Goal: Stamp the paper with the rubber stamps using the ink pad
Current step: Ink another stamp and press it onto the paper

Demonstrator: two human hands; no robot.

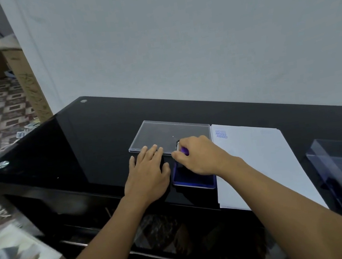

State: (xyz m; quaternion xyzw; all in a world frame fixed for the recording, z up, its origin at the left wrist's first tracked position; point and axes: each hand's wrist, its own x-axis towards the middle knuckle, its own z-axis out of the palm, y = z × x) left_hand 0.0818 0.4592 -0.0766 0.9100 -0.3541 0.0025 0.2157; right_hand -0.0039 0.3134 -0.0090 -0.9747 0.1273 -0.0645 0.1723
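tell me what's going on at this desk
A person is midway through stamping. Their right hand grips a purple-handled rubber stamp at the far end of the blue ink pad, apparently inking it. The left hand lies flat on the black table beside the pad, fingertips at the clear lid. The paper to the right already carries blue AMENDED prints near its far left corner.

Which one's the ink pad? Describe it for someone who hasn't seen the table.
On the black glass table, look just left of the white paper. The ink pad is the shallow blue tray beneath the right hand, which holds a purple stamp. Unlike the flat lid behind it, it is dark blue, not clear.
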